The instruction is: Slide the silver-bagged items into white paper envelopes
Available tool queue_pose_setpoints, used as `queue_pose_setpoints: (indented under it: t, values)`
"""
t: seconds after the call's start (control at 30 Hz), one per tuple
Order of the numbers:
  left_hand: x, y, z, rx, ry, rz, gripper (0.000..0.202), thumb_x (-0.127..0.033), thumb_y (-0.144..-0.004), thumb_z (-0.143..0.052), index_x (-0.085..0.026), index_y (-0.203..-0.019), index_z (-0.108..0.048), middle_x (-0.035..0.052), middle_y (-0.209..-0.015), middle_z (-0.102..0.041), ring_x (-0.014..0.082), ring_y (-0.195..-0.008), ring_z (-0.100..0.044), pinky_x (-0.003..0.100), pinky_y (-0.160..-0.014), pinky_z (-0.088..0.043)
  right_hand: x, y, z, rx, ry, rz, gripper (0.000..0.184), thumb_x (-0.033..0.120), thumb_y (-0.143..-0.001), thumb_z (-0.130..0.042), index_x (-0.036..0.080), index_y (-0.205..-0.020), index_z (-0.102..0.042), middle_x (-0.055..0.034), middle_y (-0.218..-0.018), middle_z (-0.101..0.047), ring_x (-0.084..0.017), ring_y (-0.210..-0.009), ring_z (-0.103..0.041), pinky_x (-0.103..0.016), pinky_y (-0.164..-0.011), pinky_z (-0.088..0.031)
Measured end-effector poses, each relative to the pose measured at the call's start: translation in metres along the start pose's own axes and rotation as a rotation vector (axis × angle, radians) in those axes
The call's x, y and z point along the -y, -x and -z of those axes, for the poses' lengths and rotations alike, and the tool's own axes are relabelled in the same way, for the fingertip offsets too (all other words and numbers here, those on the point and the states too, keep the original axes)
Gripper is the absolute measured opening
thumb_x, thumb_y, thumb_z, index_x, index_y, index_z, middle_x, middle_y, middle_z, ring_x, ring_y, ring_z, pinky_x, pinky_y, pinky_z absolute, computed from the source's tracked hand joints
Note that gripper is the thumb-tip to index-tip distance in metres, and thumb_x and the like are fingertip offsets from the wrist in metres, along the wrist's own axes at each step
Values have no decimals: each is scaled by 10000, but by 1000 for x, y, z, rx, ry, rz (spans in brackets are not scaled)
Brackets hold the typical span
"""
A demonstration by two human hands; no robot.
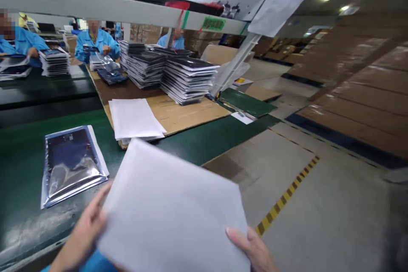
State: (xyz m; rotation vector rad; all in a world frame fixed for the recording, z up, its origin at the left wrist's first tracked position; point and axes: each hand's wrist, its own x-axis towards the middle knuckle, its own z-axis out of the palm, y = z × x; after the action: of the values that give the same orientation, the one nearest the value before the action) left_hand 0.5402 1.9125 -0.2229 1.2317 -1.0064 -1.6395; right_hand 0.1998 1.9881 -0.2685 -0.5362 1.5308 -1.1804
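Note:
A white sheet, or a flat stack of sheets (178,208), is held up close in front of me, its thickness hard to judge. My left hand (91,221) grips its left edge, with the fingers partly behind it. At the lower right edge my right hand (250,246) clasps it, thumb on top. Just left of the sheet, a dark flat item in a shiny clear-silver bag (73,165) lies on white paper on the green bench (19,225). Beyond it, white sheets (135,119) rest in a pile at the cardboard's near corner.
Several tall stacks of dark-topped flat packs (189,78) stand on the brown cardboard (178,114). Co-workers in blue (95,44) sit across the bench. A slanted metal post (234,66) rises at the bench's right. Wrapped cartons (360,93) stand beyond the yellow-black floor tape (287,195).

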Motion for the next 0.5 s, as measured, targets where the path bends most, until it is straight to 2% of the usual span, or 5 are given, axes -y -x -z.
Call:
queue_pose_setpoints:
  t: [0.1, 0.17, 0.23, 0.37, 0.5]
  values:
    - [-35, -24, 18, -267, 78, -260, 687, -643, -682, -575, -219, -1220, -523, 116, -1200, -622, 323, -1035, -609, 390, -713, -559, 50, -36, -68, -71, -220, 214, 482, 466, -563, -764, 166, -929, -673, -100, -858, -730, -290, -811, -668, -399, -728, -548]
    - [-40, -33, 41, -427, -54, -363, 550, -572, -716, -578, -184, -1105, -564, 115, -1130, -645, 283, -1053, -600, 379, -809, -531, 79, -67, -115, -21, -333, 340, 430, 427, -613, -745, 174, -948, -650, -67, -894, -724, -255, -915, -651, -364, -810, -534]
    - [-32, -39, 71, -574, -284, -364, 500, -554, -696, -583, -170, -1016, -596, 118, -1114, -640, 281, -1083, -576, 391, -906, -478, 97, -100, -160, 73, -426, 426, 384, 387, -650, -721, 182, -960, -625, -43, -930, -713, -225, -1016, -616, -347, -876, -511]
    - [-3, -46, 131, -770, -741, -256, 591, -576, -693, -485, -150, -1095, -564, 155, -1158, -595, 320, -1098, -538, 468, -966, -401, 100, -154, -225, 131, -477, 368, 295, 305, -639, -714, 206, -879, -575, -10, -920, -699, -202, -1006, -615, -376, -859, -528]
    - [10, -53, 161, -846, -966, -223, 559, -584, -710, -419, -131, -1008, -556, 154, -977, -616, 307, -946, -577, 442, -850, -452, 88, -172, -248, 197, -416, 284, 230, 291, -673, -712, 211, -821, -554, 2, -849, -695, -189, -881, -656, -402, -794, -562]
